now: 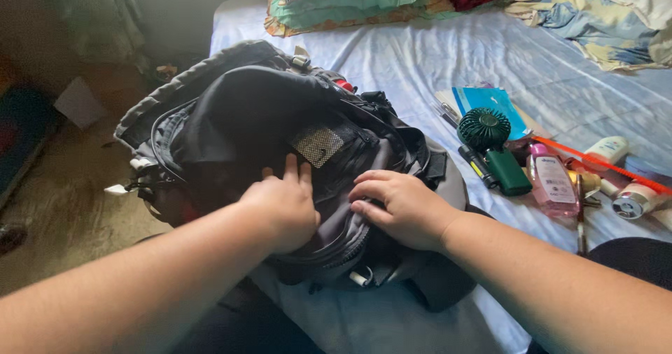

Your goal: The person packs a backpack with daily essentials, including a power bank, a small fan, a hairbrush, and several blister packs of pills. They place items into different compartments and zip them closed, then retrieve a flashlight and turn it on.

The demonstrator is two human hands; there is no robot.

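A dark grey and black backpack [238, 116] lies on the near edge of a bed with a pale blue sheet [434, 60]. My left hand [283, 207] rests on the bag's front, fingers spread flat over the fabric just below a small mesh patch [318, 144]. My right hand [399, 207] presses down beside it, fingertips bent onto the grey front pocket by a zip. Neither hand holds anything loose. A white zip pull [359, 278] hangs below the hands.
To the right on the sheet lie a green hand-held fan [493, 147], a pink bottle [551, 180], a blue booklet [490, 102], pens, an orange comb [602, 165] and small tubes. Folded cloths and pillows [350, 1] sit at the bed's far end. Floor lies left.
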